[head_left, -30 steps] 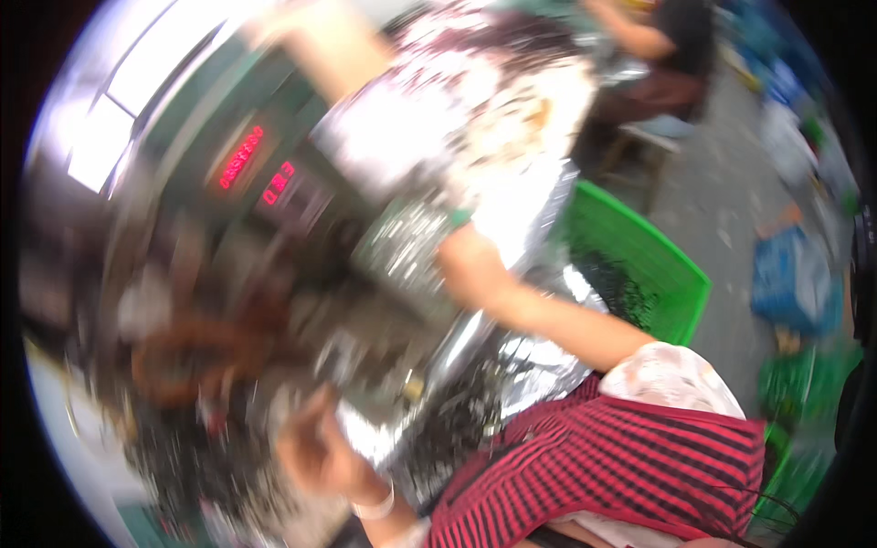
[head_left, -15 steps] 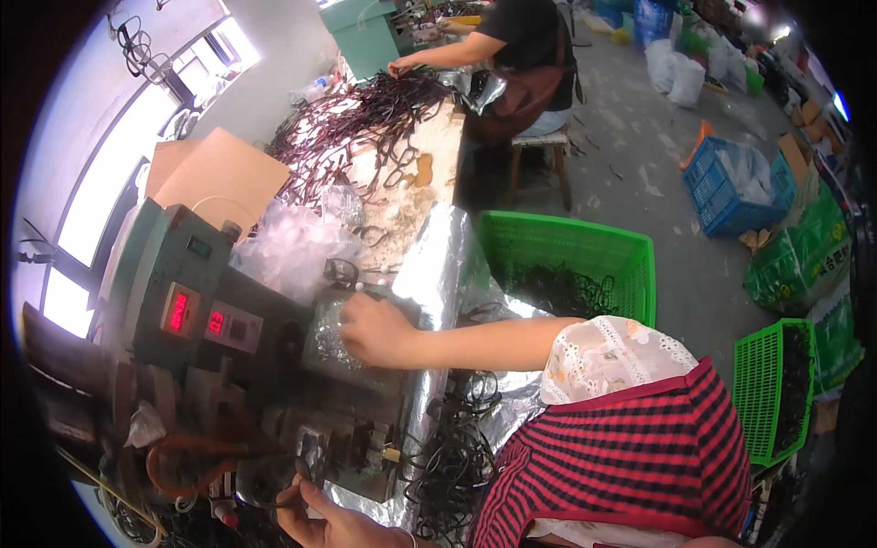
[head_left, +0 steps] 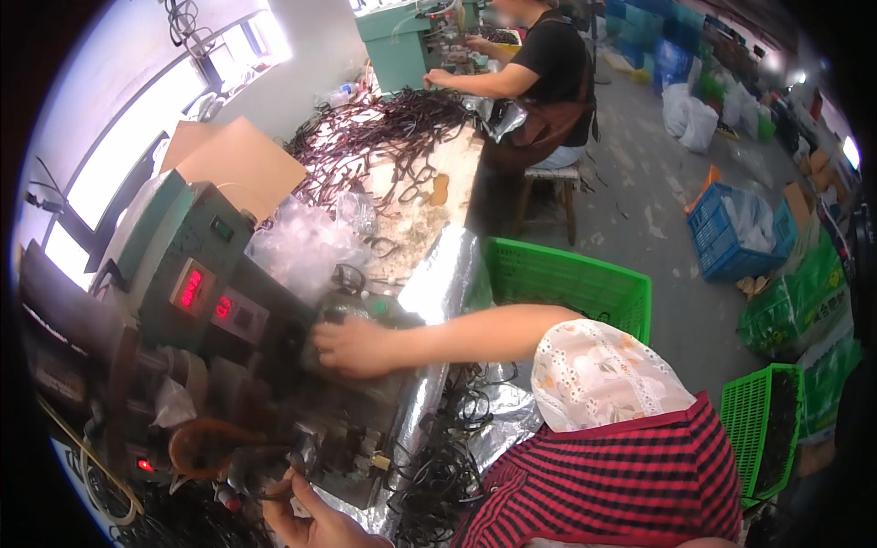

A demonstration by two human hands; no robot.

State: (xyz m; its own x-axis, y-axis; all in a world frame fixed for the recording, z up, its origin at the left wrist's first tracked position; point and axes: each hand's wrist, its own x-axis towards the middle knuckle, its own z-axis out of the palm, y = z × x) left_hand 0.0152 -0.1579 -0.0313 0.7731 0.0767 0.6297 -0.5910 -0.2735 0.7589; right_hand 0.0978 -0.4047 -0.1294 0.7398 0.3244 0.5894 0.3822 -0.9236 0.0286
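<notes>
My right hand (head_left: 352,347) lies on the front of a grey-green bench machine (head_left: 196,274) with red number displays. Its fingers curl over a dark fitting, and whether they grip anything is hidden. My right arm (head_left: 484,333) reaches in from the white lace sleeve (head_left: 603,384). At the bottom edge my left hand (head_left: 306,521) pinches a thin black cable (head_left: 274,493) beside the machine's lower metal parts. A heap of black cables (head_left: 438,470) lies on silver foil (head_left: 438,283) between the machine and my red striped shirt.
A green crate (head_left: 575,283) stands next to the table; a second one (head_left: 763,429) is at the right. Clear plastic bags (head_left: 301,242), a cardboard box (head_left: 237,160) and more cables (head_left: 384,137) lie farther along. Another person (head_left: 548,73) sits working at the far end.
A second ago the view was swinging and blurred; it has now steadied. Both hands keep nearly the same places at the machine as half a second ago.
</notes>
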